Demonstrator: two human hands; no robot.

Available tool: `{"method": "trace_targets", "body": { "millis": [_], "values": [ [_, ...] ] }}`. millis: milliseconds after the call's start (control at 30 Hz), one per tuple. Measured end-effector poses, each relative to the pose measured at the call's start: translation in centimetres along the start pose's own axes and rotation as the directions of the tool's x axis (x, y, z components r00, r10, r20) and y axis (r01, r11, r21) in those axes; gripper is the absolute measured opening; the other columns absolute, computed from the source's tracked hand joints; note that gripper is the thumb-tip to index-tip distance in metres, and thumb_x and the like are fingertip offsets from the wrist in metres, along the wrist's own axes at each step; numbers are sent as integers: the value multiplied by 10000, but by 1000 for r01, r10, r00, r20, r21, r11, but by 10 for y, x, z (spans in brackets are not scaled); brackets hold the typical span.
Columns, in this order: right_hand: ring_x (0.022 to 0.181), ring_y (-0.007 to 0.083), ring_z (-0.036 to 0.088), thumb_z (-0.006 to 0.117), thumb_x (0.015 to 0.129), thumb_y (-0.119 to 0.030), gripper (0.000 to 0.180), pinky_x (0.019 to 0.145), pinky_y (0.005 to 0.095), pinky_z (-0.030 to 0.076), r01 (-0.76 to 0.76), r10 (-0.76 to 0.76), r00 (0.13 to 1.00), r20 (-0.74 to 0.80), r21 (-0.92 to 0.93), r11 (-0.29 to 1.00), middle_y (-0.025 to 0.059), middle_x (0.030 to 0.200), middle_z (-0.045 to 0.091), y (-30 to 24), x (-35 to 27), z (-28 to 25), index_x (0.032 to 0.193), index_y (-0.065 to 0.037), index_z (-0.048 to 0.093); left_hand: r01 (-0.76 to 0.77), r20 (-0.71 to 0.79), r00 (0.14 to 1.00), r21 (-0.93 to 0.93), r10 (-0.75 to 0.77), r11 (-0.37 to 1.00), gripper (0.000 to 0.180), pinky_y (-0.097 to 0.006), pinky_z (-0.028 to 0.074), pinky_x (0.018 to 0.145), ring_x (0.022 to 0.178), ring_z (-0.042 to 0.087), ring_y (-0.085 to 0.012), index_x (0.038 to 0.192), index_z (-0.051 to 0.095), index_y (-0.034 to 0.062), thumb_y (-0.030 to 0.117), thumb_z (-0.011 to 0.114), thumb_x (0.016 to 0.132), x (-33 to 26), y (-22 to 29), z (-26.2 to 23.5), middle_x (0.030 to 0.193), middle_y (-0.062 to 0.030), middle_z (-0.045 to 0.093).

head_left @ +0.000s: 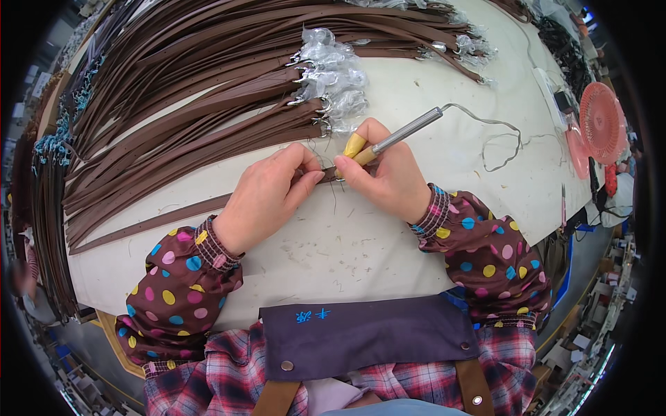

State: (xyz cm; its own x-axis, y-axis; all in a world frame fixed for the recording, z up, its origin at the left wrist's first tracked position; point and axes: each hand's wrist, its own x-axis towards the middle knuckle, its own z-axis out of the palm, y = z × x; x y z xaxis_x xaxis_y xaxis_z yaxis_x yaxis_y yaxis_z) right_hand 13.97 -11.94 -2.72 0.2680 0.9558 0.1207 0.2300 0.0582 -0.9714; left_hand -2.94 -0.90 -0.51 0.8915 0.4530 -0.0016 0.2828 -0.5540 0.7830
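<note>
One strap (208,206), one soldering iron (402,135)

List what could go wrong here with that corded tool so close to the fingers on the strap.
1. The right hand works the corded tool right beside the left hand, which pinches the brown strap; a slip could catch those fingers.
2. The tool's cord loops loosely over the white table and might snag.
3. The strap pile lies close; the tip could mark it.
</note>
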Motion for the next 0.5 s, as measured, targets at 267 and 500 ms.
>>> {"method": "trace_targets", "body": {
  "millis": [267,500],
  "values": [
    [568,78,521,658,840,-99,232,513,238,424,-1,1,1000,0,-1,1000,42,664,555,-1,-2,-1,880,-18,444,-59,-35,998,11,59,998,106,-297,458,604,645,556,-204,913,532,-2,79,599,899,0,-2,3,765,-98,592],
    [561,84,516,657,836,-95,232,508,246,419,3,-3,1000,9,-30,1000,46,663,554,-1,-2,-1,869,-20,440,-65,-32,997,34,66,997,111,-296,462,609,653,563,-202,918,534,0,87,600,900,1,-3,2,773,-98,597]
  ]
}}
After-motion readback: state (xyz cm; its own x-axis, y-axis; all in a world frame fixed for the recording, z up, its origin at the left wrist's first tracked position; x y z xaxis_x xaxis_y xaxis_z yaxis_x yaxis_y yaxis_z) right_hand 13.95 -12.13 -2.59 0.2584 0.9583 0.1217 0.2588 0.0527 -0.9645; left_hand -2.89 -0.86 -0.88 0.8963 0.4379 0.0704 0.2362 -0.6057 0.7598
